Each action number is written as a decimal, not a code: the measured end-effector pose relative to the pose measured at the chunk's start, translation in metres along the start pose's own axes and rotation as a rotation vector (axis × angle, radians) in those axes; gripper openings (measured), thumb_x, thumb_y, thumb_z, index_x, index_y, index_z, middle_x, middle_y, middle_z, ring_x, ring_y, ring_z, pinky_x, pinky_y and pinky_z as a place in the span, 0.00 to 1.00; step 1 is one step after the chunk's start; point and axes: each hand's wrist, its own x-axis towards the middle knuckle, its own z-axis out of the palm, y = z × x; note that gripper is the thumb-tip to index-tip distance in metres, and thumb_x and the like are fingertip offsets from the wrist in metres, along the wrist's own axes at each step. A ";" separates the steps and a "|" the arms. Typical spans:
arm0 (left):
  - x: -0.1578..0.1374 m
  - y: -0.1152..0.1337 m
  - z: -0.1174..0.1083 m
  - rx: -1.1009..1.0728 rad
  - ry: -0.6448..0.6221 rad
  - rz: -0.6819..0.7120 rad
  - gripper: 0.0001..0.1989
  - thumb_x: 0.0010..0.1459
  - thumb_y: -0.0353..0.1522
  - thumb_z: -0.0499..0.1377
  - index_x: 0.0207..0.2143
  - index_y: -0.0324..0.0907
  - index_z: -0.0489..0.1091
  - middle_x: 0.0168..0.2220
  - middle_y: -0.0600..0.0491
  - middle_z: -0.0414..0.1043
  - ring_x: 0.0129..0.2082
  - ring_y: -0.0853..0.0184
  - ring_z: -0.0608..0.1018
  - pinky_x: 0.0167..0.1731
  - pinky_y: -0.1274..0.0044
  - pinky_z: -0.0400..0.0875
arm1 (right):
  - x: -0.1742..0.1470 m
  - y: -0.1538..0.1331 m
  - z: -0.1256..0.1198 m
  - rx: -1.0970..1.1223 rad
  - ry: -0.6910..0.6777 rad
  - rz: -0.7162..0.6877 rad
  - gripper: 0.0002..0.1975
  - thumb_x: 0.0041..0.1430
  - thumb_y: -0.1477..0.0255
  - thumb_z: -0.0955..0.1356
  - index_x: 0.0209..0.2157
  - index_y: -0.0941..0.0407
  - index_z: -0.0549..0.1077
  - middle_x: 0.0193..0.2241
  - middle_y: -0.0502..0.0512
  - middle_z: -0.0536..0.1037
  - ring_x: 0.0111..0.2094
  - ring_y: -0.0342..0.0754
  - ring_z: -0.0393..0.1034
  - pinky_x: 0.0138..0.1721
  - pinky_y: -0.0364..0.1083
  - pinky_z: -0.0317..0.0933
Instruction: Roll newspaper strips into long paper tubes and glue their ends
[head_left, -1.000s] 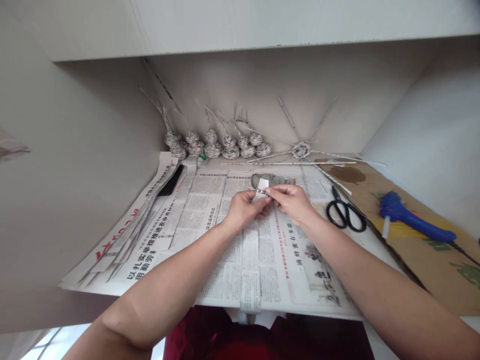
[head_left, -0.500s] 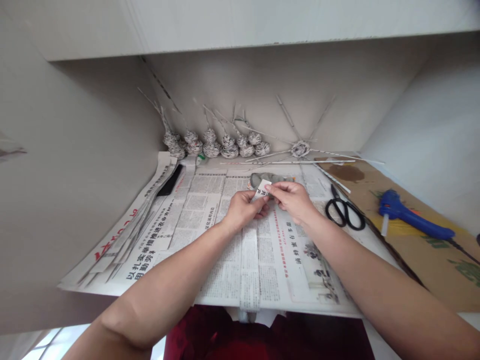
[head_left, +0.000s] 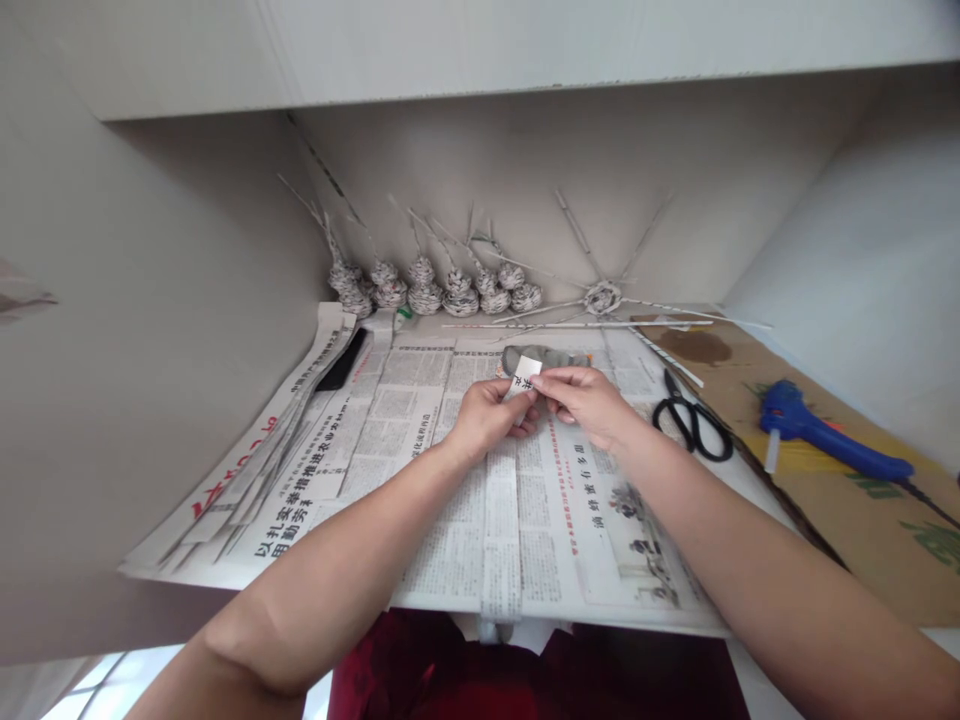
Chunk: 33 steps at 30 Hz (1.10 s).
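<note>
A newspaper strip [head_left: 526, 370] with dark printed characters is pinched between both hands, over the middle of the newspaper-covered table. My left hand [head_left: 491, 412] is closed on it from the left, thumb on top. From the right, my right hand [head_left: 576, 398] grips its edge between thumb and fingers. The strip's top corner sticks up between the fingertips; a long strip [head_left: 502, 530] runs down from below the hands to the table's front edge, and I cannot see whether the two are one piece. Just behind the hands lies a grey cloth-like thing [head_left: 555, 357], partly hidden.
Black scissors [head_left: 694, 425] and a blue glue gun [head_left: 836, 440] lie to the right, the gun on cardboard [head_left: 757, 370]. Cut newspaper strips [head_left: 277, 450] and a black phone-like slab [head_left: 343, 362] are at left. Woven paper gourds [head_left: 460, 295] and a spoked paper weave [head_left: 602, 296] line the back.
My right fingers have shifted slightly on the strip, covering more of its printed characters. Both hands stay in nearly the same place, and the view has moved very little.
</note>
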 end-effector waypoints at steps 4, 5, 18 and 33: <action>0.001 -0.001 0.000 0.003 -0.001 0.000 0.15 0.49 0.42 0.63 0.29 0.36 0.72 0.26 0.50 0.73 0.21 0.72 0.75 0.22 0.80 0.71 | 0.000 0.000 -0.001 0.033 -0.003 0.013 0.16 0.40 0.60 0.74 0.23 0.59 0.73 0.13 0.45 0.62 0.16 0.36 0.52 0.15 0.39 0.40; 0.001 -0.002 0.000 0.005 -0.002 0.002 0.15 0.49 0.42 0.63 0.29 0.36 0.71 0.26 0.50 0.73 0.21 0.71 0.75 0.22 0.80 0.71 | 0.000 0.000 0.000 0.048 0.008 0.020 0.16 0.39 0.61 0.75 0.23 0.59 0.73 0.13 0.45 0.62 0.16 0.36 0.52 0.15 0.39 0.40; 0.002 -0.006 0.002 0.020 -0.030 0.009 0.14 0.52 0.40 0.61 0.29 0.35 0.72 0.27 0.49 0.74 0.24 0.72 0.75 0.27 0.79 0.73 | 0.003 0.004 0.007 0.140 0.136 0.048 0.19 0.31 0.62 0.77 0.25 0.60 0.75 0.11 0.44 0.63 0.14 0.35 0.50 0.13 0.38 0.40; 0.002 -0.009 0.001 0.059 -0.070 0.043 0.15 0.52 0.41 0.60 0.31 0.36 0.71 0.30 0.48 0.75 0.27 0.71 0.76 0.30 0.77 0.73 | 0.002 0.003 0.010 0.203 0.185 0.057 0.19 0.28 0.64 0.78 0.21 0.59 0.73 0.12 0.44 0.65 0.13 0.35 0.51 0.12 0.39 0.44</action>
